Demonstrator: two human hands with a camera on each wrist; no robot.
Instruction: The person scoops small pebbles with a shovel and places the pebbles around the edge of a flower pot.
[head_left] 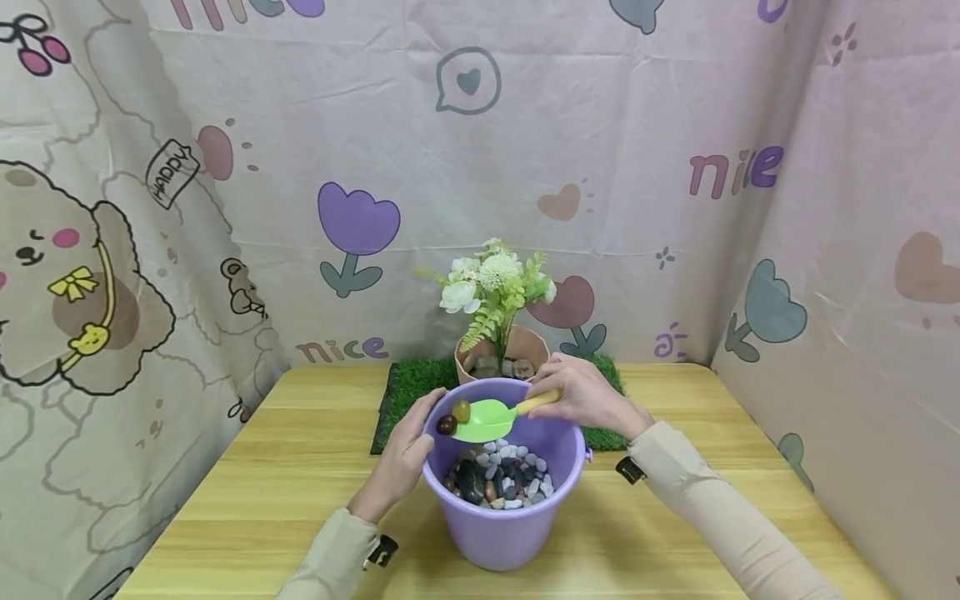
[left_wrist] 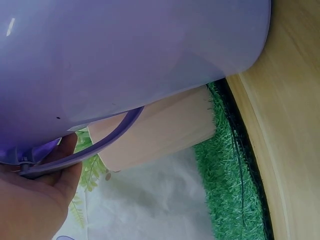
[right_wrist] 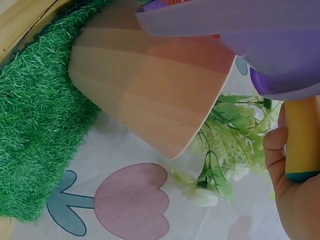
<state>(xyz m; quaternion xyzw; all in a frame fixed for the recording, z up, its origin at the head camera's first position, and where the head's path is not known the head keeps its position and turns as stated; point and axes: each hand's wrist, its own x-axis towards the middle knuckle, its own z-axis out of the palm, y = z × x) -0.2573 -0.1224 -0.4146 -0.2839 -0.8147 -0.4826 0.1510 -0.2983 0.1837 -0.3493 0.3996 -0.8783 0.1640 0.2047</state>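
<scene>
A purple bucket [head_left: 498, 533] stands on the table with white, black and brown pebbles [head_left: 513, 479] inside. My left hand [head_left: 401, 454] grips its rim on the left side; in the left wrist view the fingers are by the mount of the bucket's handle [left_wrist: 120, 131]. My right hand [head_left: 585, 396] holds a small trowel by its yellow grip [right_wrist: 302, 140], over the right part of the rim. The trowel's light green blade [head_left: 491, 425] lies across the bucket's mouth, above the pebbles. At the blade's left tip are an amber stone [head_left: 461, 410] and a dark red stone [head_left: 447, 425].
Right behind the bucket, a peach flowerpot [right_wrist: 145, 75] with white flowers [head_left: 498, 271] and stones stands on a green artificial grass mat [head_left: 420, 383]. A wooden table [head_left: 300, 467] carries everything. Printed cloth [head_left: 465, 167] hangs behind and at both sides.
</scene>
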